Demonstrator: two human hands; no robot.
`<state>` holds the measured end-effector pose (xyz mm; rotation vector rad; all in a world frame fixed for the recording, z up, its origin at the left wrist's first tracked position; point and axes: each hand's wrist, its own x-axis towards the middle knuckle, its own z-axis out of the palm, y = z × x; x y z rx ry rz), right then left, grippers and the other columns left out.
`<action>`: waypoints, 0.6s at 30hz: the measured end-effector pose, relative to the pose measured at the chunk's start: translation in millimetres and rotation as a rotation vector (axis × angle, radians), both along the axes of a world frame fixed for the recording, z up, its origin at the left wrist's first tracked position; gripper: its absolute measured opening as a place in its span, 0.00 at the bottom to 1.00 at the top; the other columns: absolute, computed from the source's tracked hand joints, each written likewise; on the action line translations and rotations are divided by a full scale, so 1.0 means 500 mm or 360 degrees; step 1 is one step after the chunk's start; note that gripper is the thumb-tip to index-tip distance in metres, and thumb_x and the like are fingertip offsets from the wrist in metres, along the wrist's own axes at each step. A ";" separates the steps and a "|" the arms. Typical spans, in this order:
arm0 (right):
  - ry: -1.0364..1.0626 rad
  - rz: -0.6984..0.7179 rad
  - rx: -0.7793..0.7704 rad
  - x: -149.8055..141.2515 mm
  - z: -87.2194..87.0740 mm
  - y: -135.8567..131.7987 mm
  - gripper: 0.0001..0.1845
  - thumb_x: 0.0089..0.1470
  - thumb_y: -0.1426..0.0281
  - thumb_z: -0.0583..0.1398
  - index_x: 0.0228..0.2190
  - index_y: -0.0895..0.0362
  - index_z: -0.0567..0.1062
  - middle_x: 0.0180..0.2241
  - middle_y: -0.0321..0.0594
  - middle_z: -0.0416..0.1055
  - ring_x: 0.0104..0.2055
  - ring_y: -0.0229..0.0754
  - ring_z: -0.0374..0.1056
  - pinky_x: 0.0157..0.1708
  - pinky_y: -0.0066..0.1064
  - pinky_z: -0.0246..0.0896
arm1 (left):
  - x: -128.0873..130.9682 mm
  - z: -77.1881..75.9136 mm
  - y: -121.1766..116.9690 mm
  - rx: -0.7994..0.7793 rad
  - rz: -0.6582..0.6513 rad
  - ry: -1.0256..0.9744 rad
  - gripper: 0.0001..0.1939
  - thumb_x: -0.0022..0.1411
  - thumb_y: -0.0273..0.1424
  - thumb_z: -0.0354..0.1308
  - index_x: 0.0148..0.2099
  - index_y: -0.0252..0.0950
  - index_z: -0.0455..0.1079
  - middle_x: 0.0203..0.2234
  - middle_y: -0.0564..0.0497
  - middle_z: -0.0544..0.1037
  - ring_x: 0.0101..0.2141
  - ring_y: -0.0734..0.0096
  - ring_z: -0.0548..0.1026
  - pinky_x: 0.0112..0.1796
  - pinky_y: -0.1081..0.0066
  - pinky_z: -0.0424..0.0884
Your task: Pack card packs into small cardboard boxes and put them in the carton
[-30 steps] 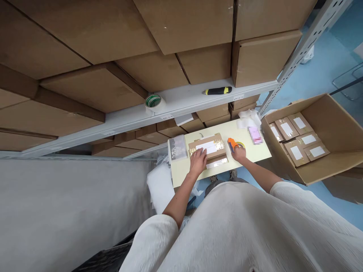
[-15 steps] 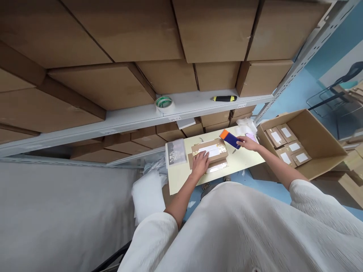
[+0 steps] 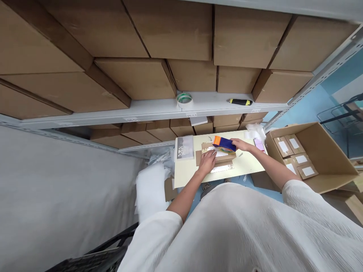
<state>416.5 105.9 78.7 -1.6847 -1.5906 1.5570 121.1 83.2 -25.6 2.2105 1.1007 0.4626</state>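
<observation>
Shelving: a grey metal rack (image 3: 147, 107) fills the upper part of the view, and many brown cardboard cartons (image 3: 176, 34) stand on it in rows.
Open box: to the right of the table is an open cardboard carton (image 3: 331, 151), holding small brown packets (image 3: 293, 147) with white labels.
Table: a pale yellow table (image 3: 190, 175) stands under the shelf, in front of the person.
Main thing: a flat cardboard package (image 3: 217, 160) lies on the table near the middle, with a white label on its top.
Left hand: the left hand (image 3: 207, 161) rests on the package, and its open fingers (image 3: 203, 158) lie spread on the cardboard, not gripping.
Right hand: the right hand (image 3: 241, 144) is just beside the package, and its closed fingers (image 3: 234, 142) grip an orange and blue tape dispenser (image 3: 224, 143).
Dispenser: it is over the upper part of the package; I cannot tell if its roll is touching the cardboard.
On the shelf: a roll of tape (image 3: 184, 99) stands there, and a yellow and black utility knife (image 3: 240, 102) lies to its right.
Table items: a clear plastic bag (image 3: 185, 147) lies at the left end, and a pink item (image 3: 259, 145), too blurred to tell, lies at the right end.
</observation>
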 end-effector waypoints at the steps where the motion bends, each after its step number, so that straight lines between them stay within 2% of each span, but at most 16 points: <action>1: -0.0055 0.0052 0.0067 -0.001 0.004 -0.003 0.20 0.65 0.54 0.62 0.48 0.56 0.79 0.44 0.44 0.82 0.44 0.48 0.77 0.43 0.36 0.77 | 0.000 0.001 -0.001 0.0005 -0.0007 0.0021 0.26 0.72 0.31 0.55 0.69 0.43 0.74 0.69 0.40 0.73 0.70 0.44 0.68 0.71 0.44 0.59; 4: -0.0174 0.0181 0.0230 -0.001 0.015 -0.013 0.28 0.55 0.52 0.71 0.50 0.55 0.76 0.48 0.44 0.81 0.47 0.50 0.77 0.48 0.37 0.75 | 0.001 0.005 -0.002 0.0013 -0.0019 0.0061 0.27 0.72 0.30 0.54 0.70 0.42 0.73 0.70 0.40 0.73 0.71 0.45 0.67 0.71 0.44 0.59; 6: -0.0226 0.0207 0.0282 0.000 0.018 -0.019 0.32 0.50 0.56 0.74 0.52 0.54 0.75 0.49 0.43 0.80 0.47 0.50 0.76 0.47 0.37 0.73 | 0.001 0.006 -0.004 0.0014 -0.0010 0.0057 0.27 0.72 0.30 0.54 0.70 0.43 0.73 0.70 0.40 0.73 0.71 0.45 0.68 0.71 0.44 0.59; 10: -0.0449 0.0230 0.0428 0.011 0.012 -0.028 0.30 0.44 0.67 0.73 0.49 0.54 0.76 0.49 0.45 0.80 0.47 0.52 0.76 0.46 0.37 0.72 | 0.001 0.006 -0.005 -0.0006 0.0013 0.0033 0.26 0.72 0.31 0.54 0.70 0.43 0.73 0.70 0.41 0.73 0.71 0.46 0.67 0.72 0.44 0.59; 14: -0.0581 0.0250 0.0501 0.032 0.004 -0.036 0.27 0.42 0.70 0.73 0.46 0.55 0.77 0.47 0.48 0.79 0.47 0.54 0.76 0.45 0.36 0.71 | -0.001 0.017 0.000 -0.0091 0.0050 -0.0024 0.22 0.71 0.30 0.55 0.64 0.41 0.78 0.67 0.41 0.76 0.70 0.46 0.69 0.71 0.43 0.61; 16: -0.0615 0.0265 0.0512 0.042 0.000 -0.039 0.26 0.42 0.70 0.73 0.45 0.56 0.76 0.46 0.48 0.79 0.46 0.53 0.76 0.44 0.36 0.70 | -0.001 0.031 0.005 -0.0184 0.0127 -0.0134 0.20 0.70 0.31 0.56 0.60 0.41 0.79 0.64 0.41 0.79 0.68 0.48 0.72 0.69 0.45 0.64; 18: -0.0640 0.0280 0.0517 0.047 -0.003 -0.042 0.26 0.41 0.71 0.72 0.44 0.56 0.75 0.46 0.48 0.79 0.45 0.52 0.76 0.42 0.35 0.70 | 0.004 0.050 0.012 -0.0318 0.0292 -0.0323 0.17 0.70 0.33 0.57 0.57 0.41 0.80 0.60 0.42 0.82 0.62 0.50 0.77 0.66 0.48 0.70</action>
